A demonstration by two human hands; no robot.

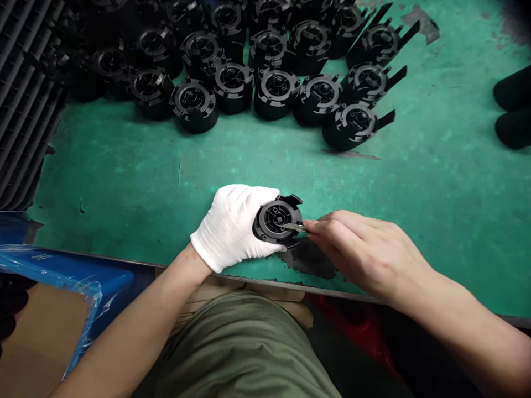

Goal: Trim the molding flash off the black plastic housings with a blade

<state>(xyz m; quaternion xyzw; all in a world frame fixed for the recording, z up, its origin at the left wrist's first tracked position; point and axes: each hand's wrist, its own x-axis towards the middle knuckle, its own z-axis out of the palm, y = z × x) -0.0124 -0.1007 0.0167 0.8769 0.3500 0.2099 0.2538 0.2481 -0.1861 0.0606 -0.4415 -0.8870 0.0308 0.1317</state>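
Note:
My left hand (236,226), in a white glove, is wrapped round a round black plastic housing (271,224) near the front edge of the green table. The ringed, ribbed end of the housing faces up towards me. In my bare right hand (360,246) is a thin craft knife (295,227), pinched between thumb and fingers. Its pointed blade reaches left over the housing's top face; whether the tip touches the plastic I cannot tell. Most of the knife's handle is hidden by my fingers.
Several similar black housings (276,91) stand in rows at the back of the green table (166,160). Black ribbed trays (25,94) are stacked at the left. Two dark cylinders (514,108) lie at the right edge. A blue crate (103,276) with plastic film sits lower left.

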